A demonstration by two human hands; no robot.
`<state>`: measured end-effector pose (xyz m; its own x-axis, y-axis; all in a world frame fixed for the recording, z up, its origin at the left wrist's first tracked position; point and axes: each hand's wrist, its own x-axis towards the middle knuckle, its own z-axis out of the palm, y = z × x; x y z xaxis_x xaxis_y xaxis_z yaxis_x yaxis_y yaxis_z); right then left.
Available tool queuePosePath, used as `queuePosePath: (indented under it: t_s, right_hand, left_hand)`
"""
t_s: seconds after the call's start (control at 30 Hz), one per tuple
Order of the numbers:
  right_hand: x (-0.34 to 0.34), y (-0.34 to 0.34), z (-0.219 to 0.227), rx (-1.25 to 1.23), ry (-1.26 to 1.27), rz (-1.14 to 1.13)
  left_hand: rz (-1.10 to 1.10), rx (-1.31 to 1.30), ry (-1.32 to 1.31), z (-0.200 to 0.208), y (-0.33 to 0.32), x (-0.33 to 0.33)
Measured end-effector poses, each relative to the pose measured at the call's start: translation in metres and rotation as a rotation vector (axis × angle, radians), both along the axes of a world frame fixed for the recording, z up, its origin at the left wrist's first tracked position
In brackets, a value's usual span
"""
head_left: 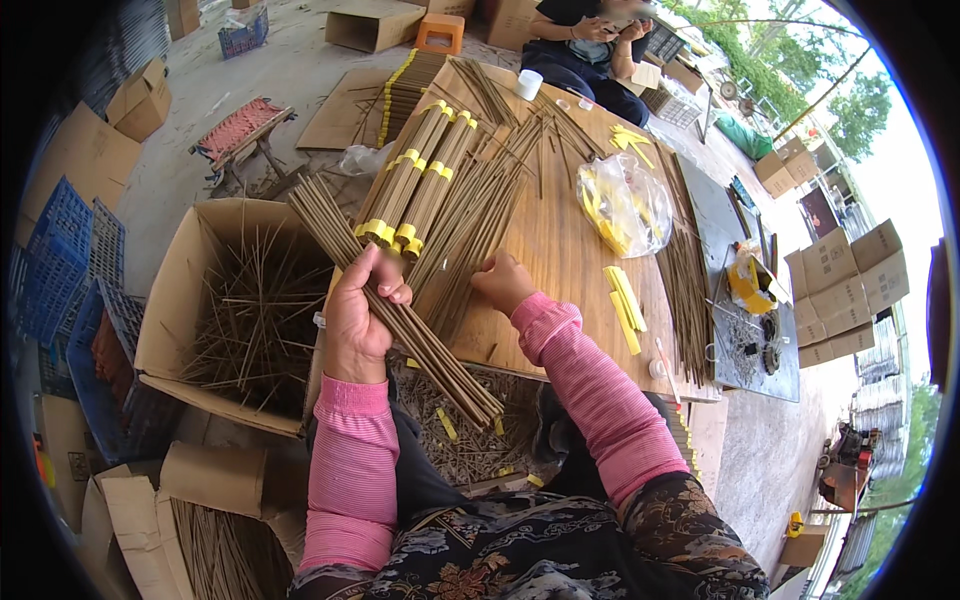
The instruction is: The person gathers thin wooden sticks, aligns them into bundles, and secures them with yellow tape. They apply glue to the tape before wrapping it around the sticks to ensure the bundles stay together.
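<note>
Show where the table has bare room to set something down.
The table is bare between the loose sticks and the bag, and between the right hand and the lower yellow strips. Its left side is crowded with bundles and sticks.

Far side: orange stool just beside an open cardboard box; seated person in dark clothes. Left: low bench with reddish top, small blue basket on floor, blue crates near picture's edge. Right: stacked cartons, green sack, leafy trees beyond.
</note>
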<state>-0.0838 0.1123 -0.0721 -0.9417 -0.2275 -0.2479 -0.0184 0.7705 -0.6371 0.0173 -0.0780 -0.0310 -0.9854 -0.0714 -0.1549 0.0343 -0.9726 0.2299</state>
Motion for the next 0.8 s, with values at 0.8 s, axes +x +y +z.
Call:
queuePosePath:
  t_s: [0.8]
  right_hand:
    - [-0.005, 0.001, 0.018, 0.237, -0.006, -0.011]
  left_hand:
    - [-0.009, 0.012, -0.003, -0.001, 0.002, -0.002]
